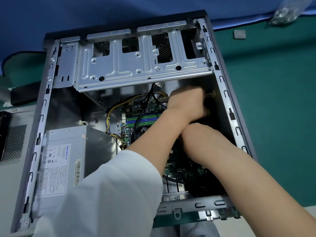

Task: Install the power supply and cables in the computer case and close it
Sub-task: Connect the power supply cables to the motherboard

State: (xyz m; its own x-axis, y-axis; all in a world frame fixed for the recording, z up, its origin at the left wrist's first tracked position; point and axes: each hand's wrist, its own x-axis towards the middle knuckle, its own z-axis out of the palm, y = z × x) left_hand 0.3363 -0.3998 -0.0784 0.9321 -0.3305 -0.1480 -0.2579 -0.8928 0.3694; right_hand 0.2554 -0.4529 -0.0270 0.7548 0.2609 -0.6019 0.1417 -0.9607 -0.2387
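Computer case (pixel 51 93) lies open on a green worktop (pixel 273 100), one power supply (pixel 56 168) seated in its near-left corner. Left hand (pixel 186 101) curls around a pale connector (pixel 210 95); right hand hidden, grip unclear. One screw bag (pixel 285 16) far right.

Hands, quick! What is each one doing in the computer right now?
Left hand: fingers curled round something by the case wall; what, cannot be told.
Right hand: hidden under the left forearm, cannot be told.

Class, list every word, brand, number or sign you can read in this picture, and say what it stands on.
"Huntkey": blue brand name on the white label of the power supply.
The label's other print and its marks: too small to read.
Barcode sticker on the power supply: digits blurred.
Motherboard markings: too small to read.
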